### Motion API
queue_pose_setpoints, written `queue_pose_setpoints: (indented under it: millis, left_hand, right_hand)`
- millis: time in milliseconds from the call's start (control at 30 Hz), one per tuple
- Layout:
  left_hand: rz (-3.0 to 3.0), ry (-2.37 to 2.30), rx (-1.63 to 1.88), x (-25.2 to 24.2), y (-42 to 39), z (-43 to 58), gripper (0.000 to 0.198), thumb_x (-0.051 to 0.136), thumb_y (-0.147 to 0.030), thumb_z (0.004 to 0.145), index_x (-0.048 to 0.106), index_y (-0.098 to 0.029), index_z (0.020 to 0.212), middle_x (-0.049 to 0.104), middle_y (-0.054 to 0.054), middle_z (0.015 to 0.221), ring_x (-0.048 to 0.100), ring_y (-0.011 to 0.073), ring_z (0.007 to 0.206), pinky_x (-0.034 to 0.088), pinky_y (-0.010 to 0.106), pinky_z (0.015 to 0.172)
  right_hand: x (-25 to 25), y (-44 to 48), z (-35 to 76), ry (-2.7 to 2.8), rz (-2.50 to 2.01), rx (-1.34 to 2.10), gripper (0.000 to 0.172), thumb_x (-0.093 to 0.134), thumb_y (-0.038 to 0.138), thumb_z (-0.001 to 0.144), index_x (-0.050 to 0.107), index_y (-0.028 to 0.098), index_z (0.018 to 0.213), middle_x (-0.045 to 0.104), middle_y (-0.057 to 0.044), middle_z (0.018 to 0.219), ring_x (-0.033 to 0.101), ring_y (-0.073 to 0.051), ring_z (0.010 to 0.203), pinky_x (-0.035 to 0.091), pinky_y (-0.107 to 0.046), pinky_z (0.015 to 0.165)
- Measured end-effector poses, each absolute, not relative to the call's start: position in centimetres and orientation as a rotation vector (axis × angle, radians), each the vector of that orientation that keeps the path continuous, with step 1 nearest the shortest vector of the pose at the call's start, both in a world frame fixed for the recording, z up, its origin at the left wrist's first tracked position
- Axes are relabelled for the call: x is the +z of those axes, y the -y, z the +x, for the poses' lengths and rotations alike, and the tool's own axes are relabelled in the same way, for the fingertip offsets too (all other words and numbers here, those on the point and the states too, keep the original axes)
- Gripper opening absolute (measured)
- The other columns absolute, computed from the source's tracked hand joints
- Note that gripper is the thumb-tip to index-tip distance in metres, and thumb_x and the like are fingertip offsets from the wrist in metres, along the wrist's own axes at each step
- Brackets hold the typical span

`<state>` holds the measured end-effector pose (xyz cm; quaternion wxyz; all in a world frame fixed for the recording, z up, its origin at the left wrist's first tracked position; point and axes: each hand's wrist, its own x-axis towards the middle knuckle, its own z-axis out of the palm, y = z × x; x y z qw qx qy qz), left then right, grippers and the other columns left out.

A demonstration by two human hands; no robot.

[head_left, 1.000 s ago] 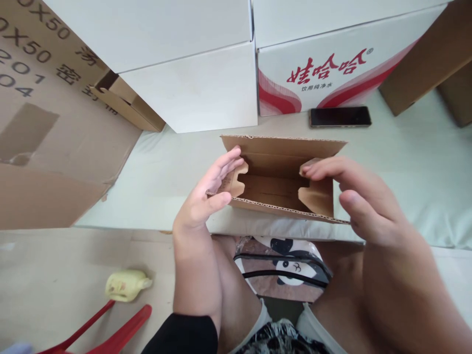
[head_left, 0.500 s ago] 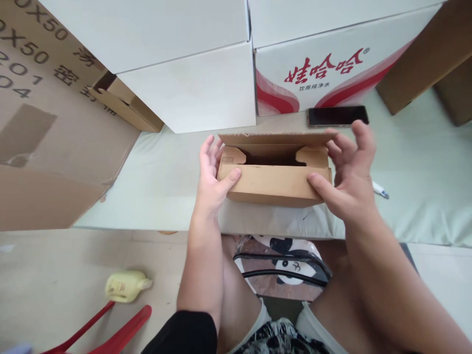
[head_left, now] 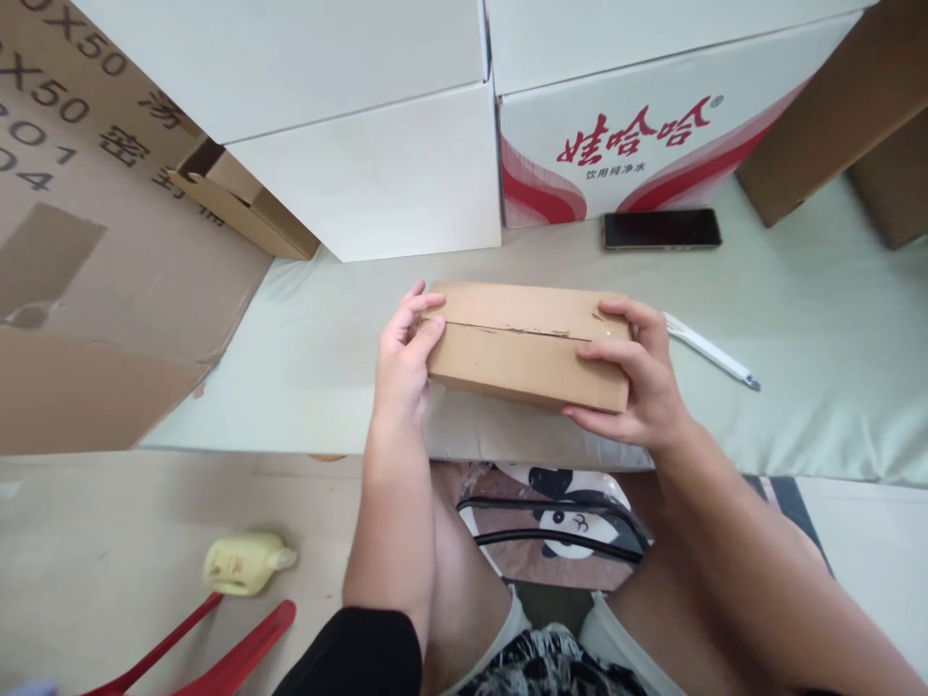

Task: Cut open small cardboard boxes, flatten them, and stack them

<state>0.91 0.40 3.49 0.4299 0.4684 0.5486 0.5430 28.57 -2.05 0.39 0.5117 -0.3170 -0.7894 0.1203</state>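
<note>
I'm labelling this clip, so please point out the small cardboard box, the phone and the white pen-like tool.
Small cardboard box [head_left: 523, 361]: head view, near flap of its top.
Phone [head_left: 661, 229]: head view, middle of its dark screen.
White pen-like tool [head_left: 711, 351]: head view, middle of its shaft.

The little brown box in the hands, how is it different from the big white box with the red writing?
The small cardboard box is bare brown; the Wahaha water carton is white with red writing and red swooshes.
The cardboard box is smaller; the water carton is bigger.
The cardboard box is held by the left hand and right hand; no hand touches the water carton.
Both have flat sides and straight edges.
</note>
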Motion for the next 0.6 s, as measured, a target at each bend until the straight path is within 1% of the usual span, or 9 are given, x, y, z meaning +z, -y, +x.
queue_pose_setpoints:
  millis: [100,200,267,300,333,400,500,533,600]
  left_hand:
    - [1.167,-1.243,1.343,4.0,-0.1,0.5,0.048,0.078,-0.058,0.070,0.075,-0.025,0.105,0.057,0.007,0.154,0.043,0.0372,0.151,0.036,0.049,0.122]
    - [1.209,-1.103,1.284,4.2,0.4,0.2,0.060,0.073,-0.064,0.070,0.072,-0.025,0.116,0.054,0.008,0.156,0.044,0.0381,0.149,0.042,0.048,0.117]
    - [1.239,-1.048,1.178,4.3,0.9,0.3,0.068,0.078,-0.065,0.065,0.071,-0.025,0.119,0.049,0.009,0.160,0.049,0.0393,0.144,0.049,0.045,0.110]
    - [1.244,-1.025,1.127,4.4,1.2,0.5,0.069,0.080,-0.065,0.063,0.070,-0.025,0.119,0.048,0.009,0.160,0.053,0.0389,0.140,0.051,0.044,0.105]
    - [1.234,-1.005,1.089,4.5,1.5,0.8,0.068,0.081,-0.064,0.064,0.069,-0.025,0.118,0.050,0.010,0.158,0.057,0.0374,0.134,0.054,0.042,0.100]
    - [1.159,-0.992,1.057,4.9,2.1,1.6,0.060,0.080,-0.061,0.068,0.068,-0.024,0.115,0.062,0.011,0.143,0.068,0.0318,0.116,0.057,0.037,0.085]
    - [0.966,-1.051,1.101,5.4,2.7,2.9,0.048,0.077,-0.053,0.075,0.068,-0.023,0.110,0.075,0.008,0.109,0.072,0.0250,0.089,0.056,0.032,0.068]
    - [0.886,-1.082,1.128,5.4,2.7,3.2,0.045,0.075,-0.053,0.077,0.069,-0.022,0.108,0.076,0.007,0.102,0.073,0.0249,0.086,0.056,0.032,0.067]
    - [0.695,-1.139,1.169,5.3,2.2,3.3,0.042,0.069,-0.056,0.080,0.071,-0.021,0.104,0.077,0.007,0.093,0.074,0.0264,0.082,0.058,0.035,0.066]
  right_hand:
    - [1.6,2.5,28.3,1.814,-0.829,0.313,0.045,0.080,0.045,0.074,0.063,0.030,0.113,0.053,-0.010,0.130,0.057,-0.034,0.124,0.046,-0.058,0.108]
    - [3.4,2.8,28.9,1.601,-1.052,0.608,0.038,0.079,0.052,0.074,0.067,0.030,0.103,0.061,-0.008,0.124,0.061,-0.033,0.118,0.049,-0.053,0.103]
    - [4.6,3.0,29.3,1.339,-1.233,1.002,0.039,0.077,0.057,0.073,0.068,0.030,0.099,0.067,-0.005,0.114,0.066,-0.028,0.101,0.055,-0.044,0.085]
    - [5.1,3.0,29.4,1.177,-1.293,1.206,0.041,0.078,0.058,0.071,0.067,0.030,0.098,0.068,-0.004,0.106,0.067,-0.025,0.089,0.054,-0.039,0.073]
    - [5.5,3.1,29.4,1.012,-1.330,1.376,0.044,0.079,0.059,0.068,0.067,0.030,0.098,0.069,-0.002,0.098,0.064,-0.022,0.078,0.051,-0.035,0.063]
    - [6.2,3.1,29.1,0.729,-1.367,1.554,0.049,0.082,0.059,0.061,0.066,0.028,0.097,0.067,0.001,0.086,0.060,-0.017,0.066,0.047,-0.030,0.055]
    - [6.5,3.0,28.3,0.491,-1.388,1.540,0.051,0.081,0.058,0.060,0.067,0.028,0.100,0.070,0.001,0.086,0.065,-0.020,0.072,0.053,-0.032,0.060]
    - [6.5,3.0,28.0,0.475,-1.348,1.523,0.052,0.078,0.059,0.063,0.067,0.028,0.104,0.072,0.000,0.092,0.068,-0.023,0.080,0.056,-0.035,0.066]
    - [6.3,3.1,27.9,0.571,-1.180,1.490,0.056,0.073,0.061,0.067,0.065,0.031,0.114,0.074,-0.002,0.115,0.071,-0.029,0.104,0.061,-0.044,0.084]
